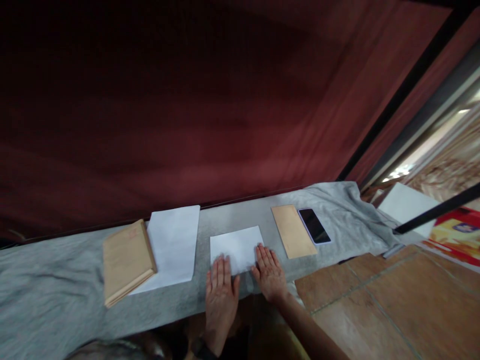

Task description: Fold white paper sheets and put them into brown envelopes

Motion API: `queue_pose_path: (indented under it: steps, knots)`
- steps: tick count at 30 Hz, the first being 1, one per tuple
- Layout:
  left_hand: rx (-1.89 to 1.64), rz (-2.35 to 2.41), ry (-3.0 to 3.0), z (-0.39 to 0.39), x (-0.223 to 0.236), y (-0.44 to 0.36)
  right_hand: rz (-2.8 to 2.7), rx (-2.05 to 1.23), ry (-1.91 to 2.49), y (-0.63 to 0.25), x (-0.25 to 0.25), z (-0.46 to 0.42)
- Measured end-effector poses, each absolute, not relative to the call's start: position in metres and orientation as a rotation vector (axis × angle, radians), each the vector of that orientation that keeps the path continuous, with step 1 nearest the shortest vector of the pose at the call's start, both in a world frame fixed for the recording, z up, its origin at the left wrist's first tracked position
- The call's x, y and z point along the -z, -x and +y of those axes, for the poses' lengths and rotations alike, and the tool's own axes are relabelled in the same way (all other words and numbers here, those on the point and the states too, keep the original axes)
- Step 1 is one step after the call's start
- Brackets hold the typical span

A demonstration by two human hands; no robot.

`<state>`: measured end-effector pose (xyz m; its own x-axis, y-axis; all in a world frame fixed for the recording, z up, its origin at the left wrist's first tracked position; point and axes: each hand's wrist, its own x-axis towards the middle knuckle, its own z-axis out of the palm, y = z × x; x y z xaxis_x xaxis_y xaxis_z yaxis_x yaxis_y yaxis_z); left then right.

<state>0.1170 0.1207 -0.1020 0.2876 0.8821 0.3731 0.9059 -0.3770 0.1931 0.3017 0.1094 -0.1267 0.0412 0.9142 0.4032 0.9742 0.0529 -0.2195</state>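
A white sheet of paper, apparently folded to about half size, lies flat on the grey cloth in front of me. My left hand rests palm down with its fingertips on the paper's near left corner, fingers stretched out. On the near right corner my right hand lies flat as well, fingers extended. Neither hand grips anything. To the right of the paper is a single brown envelope. A stack of brown envelopes sits at the left, overlapping a pile of white paper.
A phone with a dark screen lies beside the single envelope. The grey cloth covers a narrow surface against a dark red panel. Tiled floor, a white box and a red package are at the right.
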Motion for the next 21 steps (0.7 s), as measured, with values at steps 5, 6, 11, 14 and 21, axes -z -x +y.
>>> queue_pose_path:
  steps: [5,6,11,14,21]
  knots:
    - [0.588,-1.605,2.599,0.120,0.110,-0.130,-1.917,0.195,1.871,-0.304,0.126,0.109]
    - [0.604,-1.637,2.590,0.119,0.113,-0.127,-1.916,0.197,1.869,-0.304,0.126,0.109]
    - [0.837,-1.926,2.558,0.121,0.114,-0.097,-1.915,0.183,1.874,-0.303,0.124,0.107]
    - [1.046,-2.215,2.540,0.136,0.101,-0.088,-1.915,0.187,1.890,-0.302,0.124,0.107]
    - [1.455,-2.833,2.225,0.179,0.065,-0.088,-1.926,0.204,1.900,-0.302,0.126,0.109]
